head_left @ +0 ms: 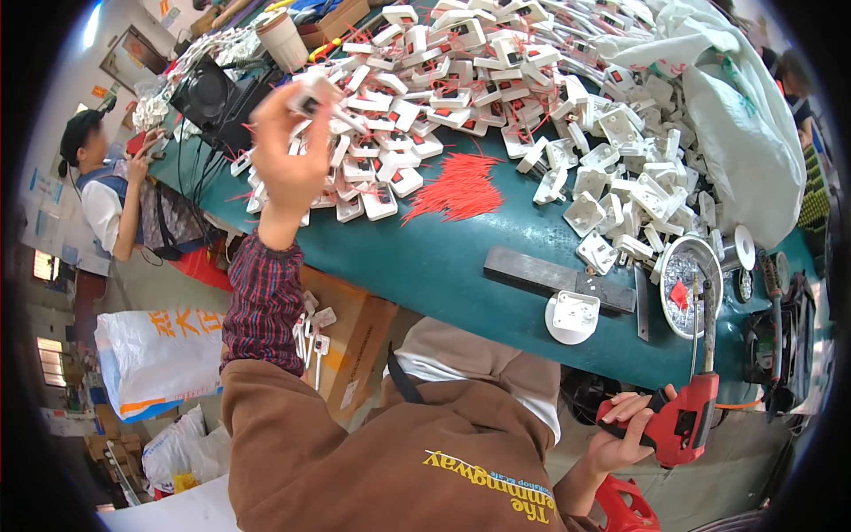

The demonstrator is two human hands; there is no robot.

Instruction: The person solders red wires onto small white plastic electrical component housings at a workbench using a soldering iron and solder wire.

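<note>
My left hand (297, 151), raised over the left side of the pile, has its fingers closed round a small white plastic housing (310, 104) with a dark part in it; motion blurs its details. Low on the right, my right hand (625, 434) grips a red soldering gun (687, 421). Its long metal tip points up over a round metal bowl (665, 310) holding a small red piece. On the table's near edge, an open white plastic shell (575, 312) sits on a round white stand (567, 335).
White housings with red wires (443, 80) heap across the green table (399, 266). Red wires (456, 188) lie bunched in front. Empty white shells (629, 195), a dark metal bar (558, 279) and a white sack (745, 133) are rightward. Another person (97, 177) stands far left.
</note>
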